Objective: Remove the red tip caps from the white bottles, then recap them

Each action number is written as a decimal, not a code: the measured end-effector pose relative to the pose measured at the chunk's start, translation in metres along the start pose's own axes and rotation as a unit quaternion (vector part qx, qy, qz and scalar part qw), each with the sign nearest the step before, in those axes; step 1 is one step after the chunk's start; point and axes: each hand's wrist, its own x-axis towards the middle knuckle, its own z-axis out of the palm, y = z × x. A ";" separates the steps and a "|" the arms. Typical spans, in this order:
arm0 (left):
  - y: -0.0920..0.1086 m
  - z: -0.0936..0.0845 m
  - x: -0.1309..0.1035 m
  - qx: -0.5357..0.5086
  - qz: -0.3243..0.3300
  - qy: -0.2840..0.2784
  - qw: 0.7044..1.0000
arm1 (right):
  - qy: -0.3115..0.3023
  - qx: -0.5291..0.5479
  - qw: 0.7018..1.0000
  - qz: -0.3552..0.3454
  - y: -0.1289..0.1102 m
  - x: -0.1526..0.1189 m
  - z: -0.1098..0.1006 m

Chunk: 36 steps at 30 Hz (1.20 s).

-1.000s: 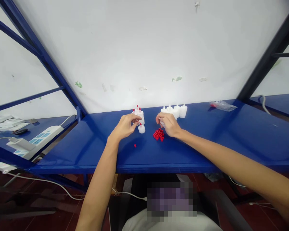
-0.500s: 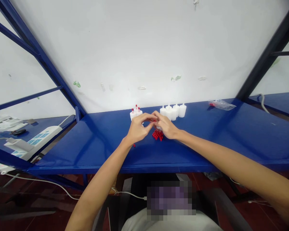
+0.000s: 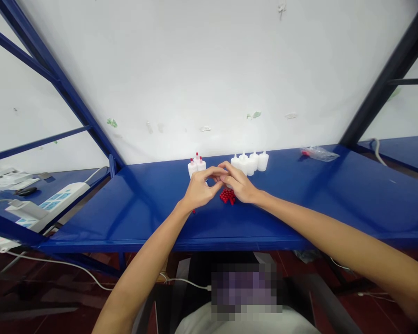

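While both hands meet fingertip to fingertip above the heap of small red plastic caps [image 3: 228, 196], the left hand [image 3: 199, 190] and right hand [image 3: 239, 184] pinch something too hidden to identify, near the white plastic bottles [image 3: 250, 162].

Red caps [image 3: 227, 196] in a heap, white bottles [image 3: 250, 162], red-tipped white bottles [image 3: 196, 164], glossy blue shelf [image 3: 299, 204]

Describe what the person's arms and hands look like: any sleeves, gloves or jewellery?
Both arms are bare from the bottom edge of the picture up to the fingers: no sleeves show on the forearms. The left hand and the right hand wear no gloves, and no watch, bracelet or ring can be made out. Fine details on the fingers are too small to tell. A white garment shows at the chest below.
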 end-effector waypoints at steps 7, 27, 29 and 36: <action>0.005 0.004 0.000 -0.046 -0.042 -0.017 0.998 | 0.014 -0.085 0.995 -0.041 -0.004 0.000 -0.001; -0.025 -0.051 -0.002 0.241 -0.076 0.004 0.968 | 0.065 0.041 0.985 0.156 -0.007 0.005 -0.004; -0.027 -0.051 -0.003 0.245 -0.073 -0.034 0.966 | 0.083 0.066 0.980 0.168 -0.006 0.006 -0.005; -0.025 -0.062 -0.003 0.307 -0.058 -0.032 0.949 | 0.069 0.204 0.952 0.219 0.001 0.008 -0.008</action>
